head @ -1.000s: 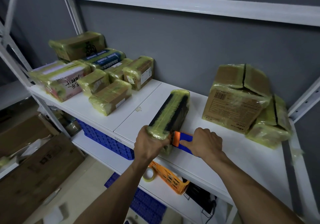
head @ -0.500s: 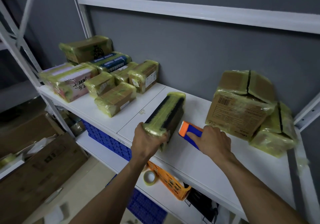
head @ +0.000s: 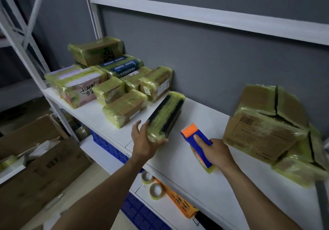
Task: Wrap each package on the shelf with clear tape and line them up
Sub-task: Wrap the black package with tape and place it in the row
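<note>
Now left hand [head: 142, 141] spread against one black package [head: 167, 112]; right hand [head: 216, 151] grips one tape dispenser [head: 195, 135]; two tape rolls [head: 156, 191] below

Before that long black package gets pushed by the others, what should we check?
1. Tape over the long black package top: ok.
2. Left hand touching its near end: ok.
3. Tape dispenser off the package, gripped by right hand: ok.
4. Tape strand cut free: cannot tell.
5. Big boxes on the right standing apart from it: ok.
</note>
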`<state>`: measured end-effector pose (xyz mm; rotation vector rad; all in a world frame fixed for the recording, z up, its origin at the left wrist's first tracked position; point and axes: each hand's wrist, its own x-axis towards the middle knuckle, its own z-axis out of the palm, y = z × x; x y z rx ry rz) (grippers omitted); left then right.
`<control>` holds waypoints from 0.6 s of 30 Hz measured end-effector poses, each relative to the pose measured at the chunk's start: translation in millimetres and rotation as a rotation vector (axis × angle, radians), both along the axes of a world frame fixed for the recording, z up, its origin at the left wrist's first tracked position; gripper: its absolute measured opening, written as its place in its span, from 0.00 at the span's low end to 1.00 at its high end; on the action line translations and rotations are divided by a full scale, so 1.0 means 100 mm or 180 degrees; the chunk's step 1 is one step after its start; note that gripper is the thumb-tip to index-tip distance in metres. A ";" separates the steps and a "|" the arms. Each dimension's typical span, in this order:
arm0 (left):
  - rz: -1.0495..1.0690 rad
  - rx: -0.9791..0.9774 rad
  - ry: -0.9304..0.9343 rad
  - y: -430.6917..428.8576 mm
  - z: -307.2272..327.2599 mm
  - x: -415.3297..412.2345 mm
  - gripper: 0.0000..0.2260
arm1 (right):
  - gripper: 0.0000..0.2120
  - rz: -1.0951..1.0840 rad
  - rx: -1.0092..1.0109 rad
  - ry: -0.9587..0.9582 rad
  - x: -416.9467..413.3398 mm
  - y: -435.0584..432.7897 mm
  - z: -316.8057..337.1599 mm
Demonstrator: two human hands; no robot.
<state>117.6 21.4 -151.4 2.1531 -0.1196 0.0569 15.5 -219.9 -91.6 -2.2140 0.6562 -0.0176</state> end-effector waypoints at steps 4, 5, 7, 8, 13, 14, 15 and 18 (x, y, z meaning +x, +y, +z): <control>-0.0004 0.0509 -0.0254 -0.06 0.06 0.45 0.39 | 0.30 -0.0148 0.0218 0.0040 0.23 0.02 -0.01; -0.0009 0.0622 -0.0273 -0.09 0.08 0.56 0.38 | 0.30 -0.0166 0.0244 0.0035 0.28 0.02 -0.01; -0.0036 0.0831 -0.0304 -0.14 0.12 0.77 0.38 | 0.30 -0.0218 0.0322 0.0005 0.38 0.01 -0.02; -0.0073 0.0921 -0.0316 -0.17 0.13 0.87 0.38 | 0.31 -0.0259 0.0367 -0.0014 0.43 0.01 -0.02; -0.0175 0.1074 -0.0299 -0.28 0.18 1.33 0.37 | 0.31 -0.0473 0.0518 -0.0060 0.54 0.00 -0.01; -0.0169 0.1089 -0.0277 -0.30 0.18 1.41 0.36 | 0.31 -0.0507 0.0539 -0.0076 0.54 0.00 -0.01; -0.0164 0.1106 -0.0251 -0.31 0.19 1.49 0.36 | 0.31 -0.0531 0.0546 -0.0095 0.54 0.01 0.01; -0.0181 0.1160 -0.0212 -0.32 0.15 1.65 0.36 | 0.28 -0.0576 0.0524 -0.0162 0.51 0.05 0.04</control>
